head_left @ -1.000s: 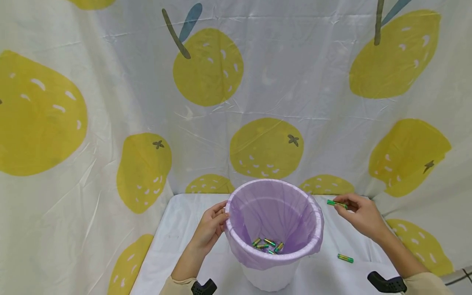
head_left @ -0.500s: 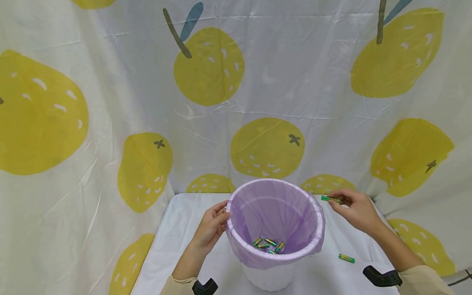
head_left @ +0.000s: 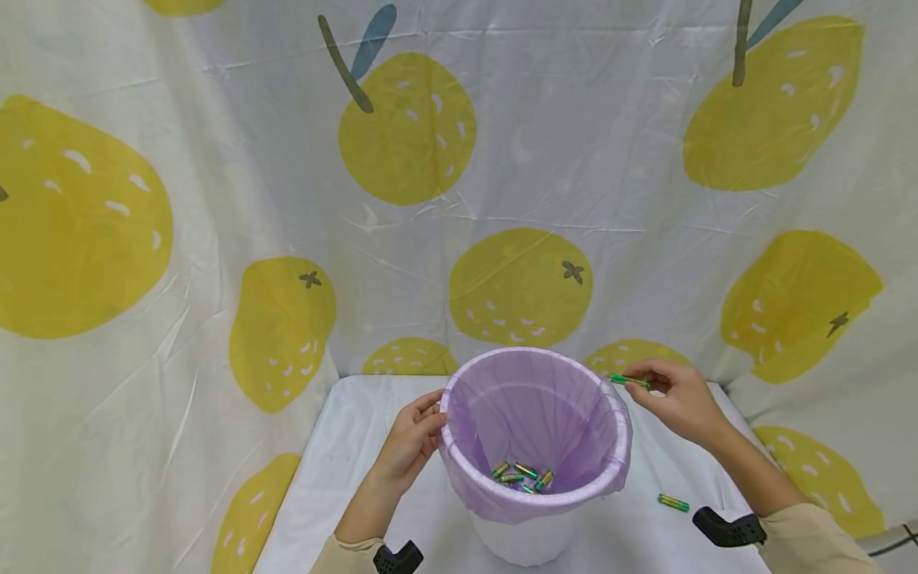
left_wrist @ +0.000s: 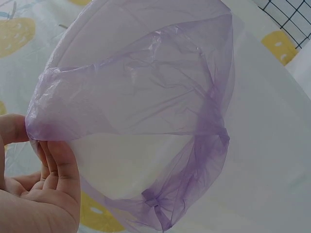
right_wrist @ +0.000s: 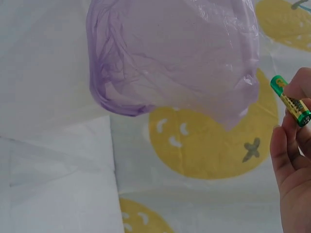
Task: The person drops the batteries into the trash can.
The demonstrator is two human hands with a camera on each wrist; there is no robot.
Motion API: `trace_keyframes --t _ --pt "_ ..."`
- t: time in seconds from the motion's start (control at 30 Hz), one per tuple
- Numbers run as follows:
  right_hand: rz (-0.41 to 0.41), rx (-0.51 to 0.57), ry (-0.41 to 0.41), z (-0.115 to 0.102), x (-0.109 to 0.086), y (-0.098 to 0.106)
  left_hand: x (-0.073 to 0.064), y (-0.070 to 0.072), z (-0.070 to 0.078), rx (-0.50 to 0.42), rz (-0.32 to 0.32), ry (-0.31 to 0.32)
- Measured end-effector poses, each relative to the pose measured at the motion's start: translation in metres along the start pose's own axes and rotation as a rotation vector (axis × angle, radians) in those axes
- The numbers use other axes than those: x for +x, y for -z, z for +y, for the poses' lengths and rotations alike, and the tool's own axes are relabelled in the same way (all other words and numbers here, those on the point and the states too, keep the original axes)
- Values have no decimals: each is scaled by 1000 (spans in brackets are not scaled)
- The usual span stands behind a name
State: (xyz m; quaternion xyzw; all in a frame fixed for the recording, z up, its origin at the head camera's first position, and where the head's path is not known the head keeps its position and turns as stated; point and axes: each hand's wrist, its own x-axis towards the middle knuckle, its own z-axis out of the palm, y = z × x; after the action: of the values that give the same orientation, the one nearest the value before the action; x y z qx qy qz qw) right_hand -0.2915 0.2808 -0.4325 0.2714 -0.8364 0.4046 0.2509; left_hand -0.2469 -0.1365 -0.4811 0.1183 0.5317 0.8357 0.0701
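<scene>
A white bin (head_left: 527,538) lined with a purple plastic bag (head_left: 495,498) stands upright on the table. Several green and gold batteries (head_left: 543,480) lie at its bottom. My left hand (head_left: 409,442) grips the bin's left rim, thumb and fingers pinching the bag's folded edge, as the left wrist view also shows. Just outside the right rim, my right hand (head_left: 677,399) pinches a green and gold battery (right_wrist: 291,102) between thumb and fingers, one end sticking out toward the bin. Another battery (head_left: 673,503) lies on the table to the bin's right.
The table (head_left: 358,406) has a white cover. Behind and beside it hangs a white curtain (head_left: 631,104) printed with yellow fruit. Black devices are strapped on both wrists. A dark wire grid (left_wrist: 286,19) shows at the corner of the left wrist view.
My right hand has moved left and slightly up with the battery, closer to the bin's rim. The left hand and the bin have stayed in place.
</scene>
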Motion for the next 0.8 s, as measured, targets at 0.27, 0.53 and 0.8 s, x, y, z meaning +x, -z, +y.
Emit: trace_keyframes --t 0.27,0.53,0.8 --pt "-16 73 29 -9 13 -12 1 0 2 -2 -8 -11" --pt "-65 103 56 -17 24 -26 1 0 1 -8 -1 -12" --pt "-116 98 69 -26 33 -42 0 0 -1 -4 -1 -13"
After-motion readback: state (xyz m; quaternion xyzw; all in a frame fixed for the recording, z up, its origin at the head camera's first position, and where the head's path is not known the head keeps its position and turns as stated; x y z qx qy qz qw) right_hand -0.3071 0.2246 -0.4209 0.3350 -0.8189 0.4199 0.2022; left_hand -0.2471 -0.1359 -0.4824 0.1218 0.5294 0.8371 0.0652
